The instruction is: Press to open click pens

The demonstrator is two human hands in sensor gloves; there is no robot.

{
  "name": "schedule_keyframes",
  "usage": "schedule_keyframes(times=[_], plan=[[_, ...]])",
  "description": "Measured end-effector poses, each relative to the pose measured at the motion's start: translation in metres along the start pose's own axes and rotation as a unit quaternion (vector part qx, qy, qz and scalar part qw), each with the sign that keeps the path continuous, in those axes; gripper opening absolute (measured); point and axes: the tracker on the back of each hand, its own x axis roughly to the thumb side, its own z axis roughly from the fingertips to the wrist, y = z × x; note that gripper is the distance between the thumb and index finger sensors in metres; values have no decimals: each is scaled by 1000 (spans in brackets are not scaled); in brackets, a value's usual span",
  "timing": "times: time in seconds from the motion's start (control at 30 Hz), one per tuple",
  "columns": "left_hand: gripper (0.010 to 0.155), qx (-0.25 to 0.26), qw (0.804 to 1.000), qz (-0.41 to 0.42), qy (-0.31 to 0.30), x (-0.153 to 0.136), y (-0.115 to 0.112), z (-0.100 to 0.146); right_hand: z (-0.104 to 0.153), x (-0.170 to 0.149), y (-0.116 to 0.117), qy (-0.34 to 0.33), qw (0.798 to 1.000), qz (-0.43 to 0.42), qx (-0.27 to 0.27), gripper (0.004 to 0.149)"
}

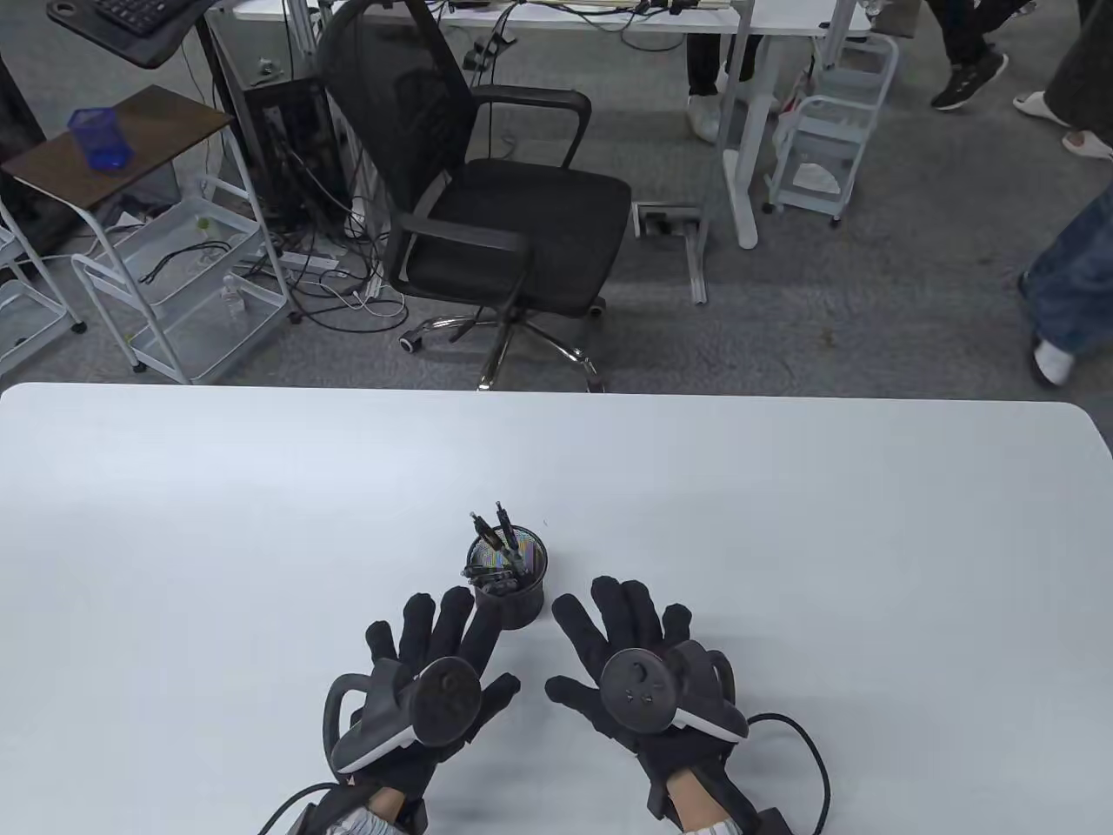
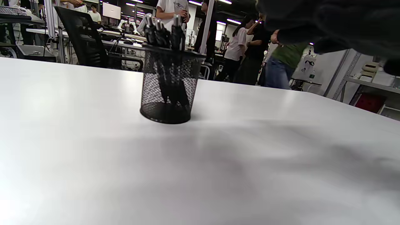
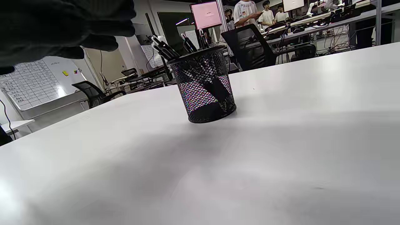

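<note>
Mesh cup (image 1: 509, 591) hides pens (image 1: 491, 531) (lower barrels); both hands (image 1: 435, 670) spread, empty.

1. An open office or lab is showing here: a black mesh office chair (image 1: 496, 200) is standing beyond the white table (image 1: 261, 487).
2. Monitors (image 3: 206, 14) are glowing on desks, a whiteboard (image 3: 31, 84) is hanging, and people (image 2: 237, 47) are standing about.

The pen cup (image 1: 509, 591) is black metal mesh; the table (image 1: 261, 522) is smooth, slightly glossy white; both gloves look like matt black cloth.
</note>
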Motion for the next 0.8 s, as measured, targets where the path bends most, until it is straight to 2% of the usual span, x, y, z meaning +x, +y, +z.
schedule_keyframes(times=[0.4,0.67,0.8], plan=[[75,28,1000,12,4,-7,4,1,0,-1,0,3,1000,-3,-2,77],[78,98,993,68,11,-39,23,2,2,-6,-5,6,1000,-14,-9,77],[72,82,992,94,14,-59,27,-15,2,-8,-6,9,1000,-15,-8,77]])
